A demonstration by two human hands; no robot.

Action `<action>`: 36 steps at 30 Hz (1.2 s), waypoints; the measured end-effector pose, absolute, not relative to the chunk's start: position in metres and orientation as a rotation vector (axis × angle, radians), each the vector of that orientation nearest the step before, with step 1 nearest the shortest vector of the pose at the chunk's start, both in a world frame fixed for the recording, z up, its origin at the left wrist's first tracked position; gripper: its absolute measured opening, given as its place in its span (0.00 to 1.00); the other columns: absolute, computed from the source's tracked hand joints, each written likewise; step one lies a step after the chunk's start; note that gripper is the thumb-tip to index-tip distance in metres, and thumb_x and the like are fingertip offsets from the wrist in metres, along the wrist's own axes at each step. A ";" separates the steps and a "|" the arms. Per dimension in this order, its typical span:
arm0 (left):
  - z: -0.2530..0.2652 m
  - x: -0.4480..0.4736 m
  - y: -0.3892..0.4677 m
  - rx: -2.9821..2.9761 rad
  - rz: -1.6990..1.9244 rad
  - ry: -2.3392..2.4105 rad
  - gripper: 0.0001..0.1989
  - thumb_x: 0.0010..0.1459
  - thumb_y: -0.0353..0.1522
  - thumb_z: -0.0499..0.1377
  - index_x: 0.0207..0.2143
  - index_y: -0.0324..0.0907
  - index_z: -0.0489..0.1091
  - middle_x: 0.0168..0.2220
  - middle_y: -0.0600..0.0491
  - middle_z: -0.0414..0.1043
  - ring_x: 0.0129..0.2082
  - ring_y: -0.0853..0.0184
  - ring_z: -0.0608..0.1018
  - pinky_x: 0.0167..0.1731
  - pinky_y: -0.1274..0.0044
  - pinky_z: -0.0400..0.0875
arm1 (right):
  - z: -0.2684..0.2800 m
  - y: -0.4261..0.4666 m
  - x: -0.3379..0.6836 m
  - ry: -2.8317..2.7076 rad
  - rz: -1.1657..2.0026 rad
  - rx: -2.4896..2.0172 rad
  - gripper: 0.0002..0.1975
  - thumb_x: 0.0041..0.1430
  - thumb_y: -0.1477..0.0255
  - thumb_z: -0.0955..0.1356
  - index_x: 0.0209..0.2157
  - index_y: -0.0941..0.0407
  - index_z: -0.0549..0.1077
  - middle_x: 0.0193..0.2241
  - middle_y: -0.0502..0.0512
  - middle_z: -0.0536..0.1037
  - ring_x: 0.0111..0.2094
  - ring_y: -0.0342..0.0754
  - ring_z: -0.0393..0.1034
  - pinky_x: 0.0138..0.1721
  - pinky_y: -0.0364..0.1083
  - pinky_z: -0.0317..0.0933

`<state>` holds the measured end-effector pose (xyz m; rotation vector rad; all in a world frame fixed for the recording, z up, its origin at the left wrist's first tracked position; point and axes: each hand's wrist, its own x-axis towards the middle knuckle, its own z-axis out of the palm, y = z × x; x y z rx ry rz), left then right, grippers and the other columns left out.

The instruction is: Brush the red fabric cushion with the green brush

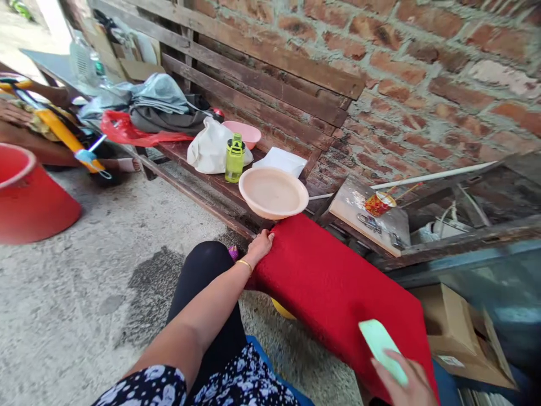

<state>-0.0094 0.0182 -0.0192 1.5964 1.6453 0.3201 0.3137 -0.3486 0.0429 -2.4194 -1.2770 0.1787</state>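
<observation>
A red cloth [325, 270] lies stretched over a bench-like surface in front of me. My left hand [261, 247] is closed on the cloth's near left edge. At the lower right, my right hand [408, 375] holds a pale green flat block [382, 344] just over the cloth; whether it is a soap bar or a brush back I cannot tell. Beyond my left hand, a pale peach basin [274, 192] with cloudy liquid stands at the cloth's far end. A yellow-green water bottle [235, 160] is upright beside the basin.
A white bag [210, 148], a pink bowl [243, 133] and folded clothes [163, 98] rest on the wooden bench. A red bucket [34, 194] stands left, near another person's leg [46, 144]. Cardboard boxes [454, 332] sit right; a brick wall [406, 73] rises behind.
</observation>
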 end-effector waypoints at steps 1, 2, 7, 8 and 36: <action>-0.019 -0.010 0.018 1.608 0.312 1.648 0.24 0.67 0.47 0.42 0.56 0.47 0.64 0.56 0.43 0.72 0.55 0.54 0.74 0.51 0.65 0.68 | 0.042 -0.331 0.287 -1.267 0.204 -2.376 0.20 0.48 0.48 0.66 0.37 0.45 0.78 0.39 0.57 0.75 0.42 0.62 0.74 0.43 0.57 0.69; -0.018 -0.010 0.018 1.619 0.302 1.651 0.24 0.67 0.47 0.42 0.56 0.47 0.64 0.56 0.43 0.72 0.55 0.54 0.75 0.51 0.65 0.68 | 0.041 -0.314 0.260 -1.330 0.291 -2.315 0.20 0.49 0.50 0.66 0.38 0.47 0.78 0.40 0.57 0.75 0.44 0.60 0.73 0.45 0.55 0.69; -0.018 -0.011 0.021 1.670 0.251 1.661 0.25 0.67 0.46 0.41 0.57 0.45 0.63 0.55 0.40 0.73 0.54 0.52 0.76 0.49 0.64 0.69 | 0.040 -0.267 0.208 -1.554 0.498 -2.192 0.18 0.49 0.63 0.66 0.41 0.51 0.79 0.40 0.56 0.73 0.43 0.53 0.71 0.47 0.50 0.65; -0.019 -0.011 0.021 1.678 0.247 1.657 0.25 0.67 0.46 0.41 0.57 0.44 0.63 0.55 0.40 0.73 0.54 0.51 0.76 0.49 0.64 0.69 | 0.040 -0.273 0.217 -1.519 0.525 -2.208 0.19 0.48 0.63 0.66 0.41 0.52 0.79 0.39 0.56 0.73 0.43 0.53 0.71 0.46 0.49 0.65; -0.041 -0.013 0.034 1.723 0.250 1.658 0.27 0.67 0.47 0.43 0.58 0.41 0.63 0.54 0.36 0.73 0.55 0.49 0.75 0.50 0.62 0.69 | 0.069 -0.410 0.335 -0.540 0.342 -2.241 0.19 0.26 0.59 0.75 0.25 0.53 0.79 0.30 0.55 0.75 0.38 0.62 0.72 0.45 0.59 0.66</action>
